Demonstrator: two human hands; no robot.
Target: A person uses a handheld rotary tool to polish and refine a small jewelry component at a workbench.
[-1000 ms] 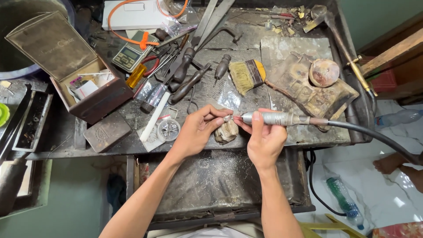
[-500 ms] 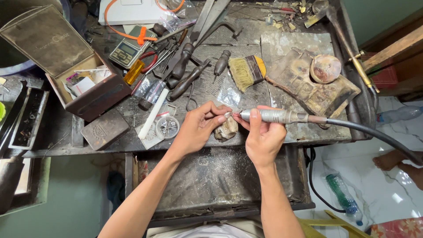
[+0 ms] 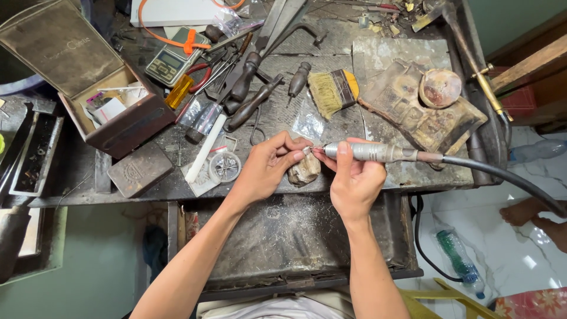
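My right hand (image 3: pixel 354 177) grips a silver rotary handpiece (image 3: pixel 369 152) lying level, its black flexible shaft (image 3: pixel 502 177) running off to the right. The tool's tip points left at a tiny pale piece (image 3: pixel 306 150) pinched between thumb and fingers of my left hand (image 3: pixel 269 165). Tip and piece meet above a worn wooden bench peg (image 3: pixel 303 170) at the front edge of the workbench (image 3: pixel 390 177). What the small piece is cannot be made out.
An open brown box (image 3: pixel 88 88) stands at the left, a small tin (image 3: pixel 139 169) in front of it. Files, a brush (image 3: pixel 331 88), a pocket scale (image 3: pixel 171 62) and pliers clutter the bench. A metal drawer tray (image 3: pixel 283 236) sits under my wrists. A plastic bottle (image 3: pixel 460 266) lies on the floor.
Both hands stay together at the bench peg with the handpiece on the small piece; only the head view has drifted slightly.
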